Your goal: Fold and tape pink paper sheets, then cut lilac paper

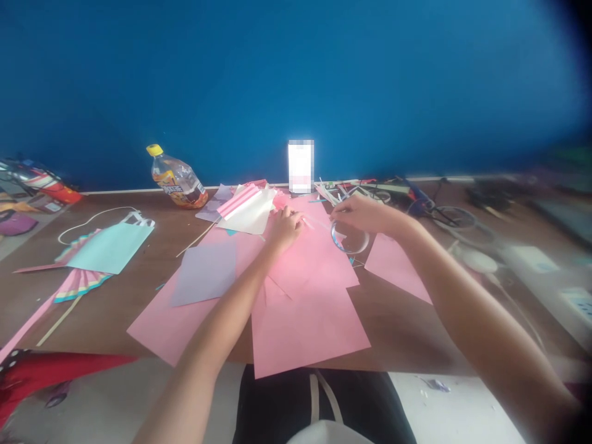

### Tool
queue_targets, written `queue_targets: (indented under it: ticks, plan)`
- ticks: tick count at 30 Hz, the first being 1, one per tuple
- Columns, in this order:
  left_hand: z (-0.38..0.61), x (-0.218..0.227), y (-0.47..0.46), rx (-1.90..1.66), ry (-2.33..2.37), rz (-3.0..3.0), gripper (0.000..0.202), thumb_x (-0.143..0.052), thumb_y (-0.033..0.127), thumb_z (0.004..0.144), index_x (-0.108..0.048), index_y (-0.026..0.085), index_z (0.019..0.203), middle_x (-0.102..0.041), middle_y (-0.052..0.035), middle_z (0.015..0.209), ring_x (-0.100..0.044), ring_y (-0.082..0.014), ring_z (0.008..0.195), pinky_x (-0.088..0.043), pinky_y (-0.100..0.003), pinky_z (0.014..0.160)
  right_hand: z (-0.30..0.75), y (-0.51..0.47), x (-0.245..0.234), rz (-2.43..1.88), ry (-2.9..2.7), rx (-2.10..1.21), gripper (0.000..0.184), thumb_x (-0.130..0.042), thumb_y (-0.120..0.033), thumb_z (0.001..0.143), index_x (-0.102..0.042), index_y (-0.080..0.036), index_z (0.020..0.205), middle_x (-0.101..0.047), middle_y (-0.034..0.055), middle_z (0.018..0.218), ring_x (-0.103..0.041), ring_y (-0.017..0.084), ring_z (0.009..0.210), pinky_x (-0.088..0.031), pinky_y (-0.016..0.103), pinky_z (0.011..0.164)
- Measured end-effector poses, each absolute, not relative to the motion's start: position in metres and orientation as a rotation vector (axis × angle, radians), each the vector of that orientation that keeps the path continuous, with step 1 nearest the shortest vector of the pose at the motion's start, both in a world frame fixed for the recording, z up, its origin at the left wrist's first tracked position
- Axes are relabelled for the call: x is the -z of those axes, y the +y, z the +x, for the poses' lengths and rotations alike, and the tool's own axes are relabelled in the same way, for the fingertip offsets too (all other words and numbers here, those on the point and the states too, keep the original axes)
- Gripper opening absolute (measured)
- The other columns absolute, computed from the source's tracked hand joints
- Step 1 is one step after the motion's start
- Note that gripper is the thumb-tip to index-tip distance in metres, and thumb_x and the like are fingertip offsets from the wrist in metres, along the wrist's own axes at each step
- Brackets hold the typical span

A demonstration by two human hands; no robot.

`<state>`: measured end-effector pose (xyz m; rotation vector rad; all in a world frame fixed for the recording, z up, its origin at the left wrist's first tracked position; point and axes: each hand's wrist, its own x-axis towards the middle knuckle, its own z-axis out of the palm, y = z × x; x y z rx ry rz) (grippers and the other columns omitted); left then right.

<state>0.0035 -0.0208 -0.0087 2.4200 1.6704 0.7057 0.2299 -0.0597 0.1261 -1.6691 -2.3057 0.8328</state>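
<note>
My right hand [354, 213] grips a roll of clear tape [350, 250] by its upper edge, the ring hanging below the fingers. A faint see-through strip runs from the roll towards my left hand [284, 228], whose bent fingers are at its other end, low over the pink paper [305, 320]. Just beyond that hand lie a cream sheet [252, 216] and a pink-and-white striped folded piece [239, 202]. Near my left forearm a lilac sheet [203, 274] rests on the pink paper. The left fingertips are partly hidden.
A bottle [178, 179] with a yellow cap leans at the back left. A light-blue bag shape [111, 246] lies over a folded paper fan [86, 283]. A bright phone-like screen [300, 166] stands against the blue wall. Paper strips [328, 192] and blurred cables lie to the right.
</note>
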Motion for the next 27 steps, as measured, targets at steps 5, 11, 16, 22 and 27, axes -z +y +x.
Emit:
queue_targets:
  ticks: [5, 11, 16, 22, 27]
  plan:
    - [0.000, 0.007, -0.018, -0.720, 1.651, 2.347, 0.027, -0.050, 0.024, 0.091, -0.064, 0.024, 0.114, -0.057, -0.0084, 0.115, -0.053, -0.0241, 0.112, -0.038, -0.041, 0.105, 0.228, -0.063, -0.137, -1.626, -2.197, -0.657, 0.033, -0.049, -0.039, 0.089, -0.073, -0.017, 0.090, -0.048, -0.0004, 0.055, -0.037, 0.011, 0.050, -0.028, 0.027, 0.053]
    - [0.001, 0.007, -0.019, -0.745, 1.659, 2.318, 0.024, -0.052, 0.019, 0.088, -0.065, 0.023, 0.108, -0.057, -0.0082, 0.115, -0.055, -0.0227, 0.111, -0.041, -0.040, 0.103, 0.225, -0.068, -0.160, -1.594, -2.060, -0.518, 0.036, -0.046, -0.039, 0.091, -0.073, -0.016, 0.097, -0.046, 0.0001, 0.054, -0.036, 0.011, 0.051, -0.028, 0.028, 0.056]
    - [0.000, 0.008, -0.017, -0.834, 1.651, 2.221, 0.022, -0.057, 0.018, 0.084, -0.061, 0.023, 0.105, -0.060, -0.0060, 0.111, -0.059, -0.0195, 0.106, -0.043, -0.038, 0.102, 0.215, -0.059, -0.155, -1.472, -2.082, -0.423, 0.036, -0.044, -0.034, 0.090, -0.073, -0.014, 0.097, -0.055, 0.0037, 0.061, -0.045, 0.015, 0.059, -0.031, 0.028, 0.060]
    - [-0.002, 0.009, -0.017, -0.953, 1.653, 2.058, 0.035, -0.065, 0.020, 0.080, -0.053, 0.019, 0.112, -0.060, -0.0079, 0.114, -0.063, -0.0154, 0.092, -0.049, -0.034, 0.091, 0.194, -0.026, -0.141, -1.424, -2.155, -0.363, 0.035, -0.044, -0.031, 0.089, -0.074, -0.014, 0.093, -0.064, 0.0062, 0.070, -0.050, 0.017, 0.067, -0.033, 0.027, 0.064]
    - [-0.002, 0.008, -0.019, -0.952, 1.694, 2.050, 0.035, -0.067, 0.022, 0.079, -0.055, 0.018, 0.111, -0.060, -0.0078, 0.109, -0.061, -0.0157, 0.091, -0.051, -0.031, 0.086, 0.185, -0.012, -0.139, -1.378, -2.140, -0.309, 0.036, -0.042, -0.028, 0.089, -0.074, -0.014, 0.095, -0.068, 0.0082, 0.078, -0.052, 0.018, 0.070, -0.034, 0.027, 0.065]
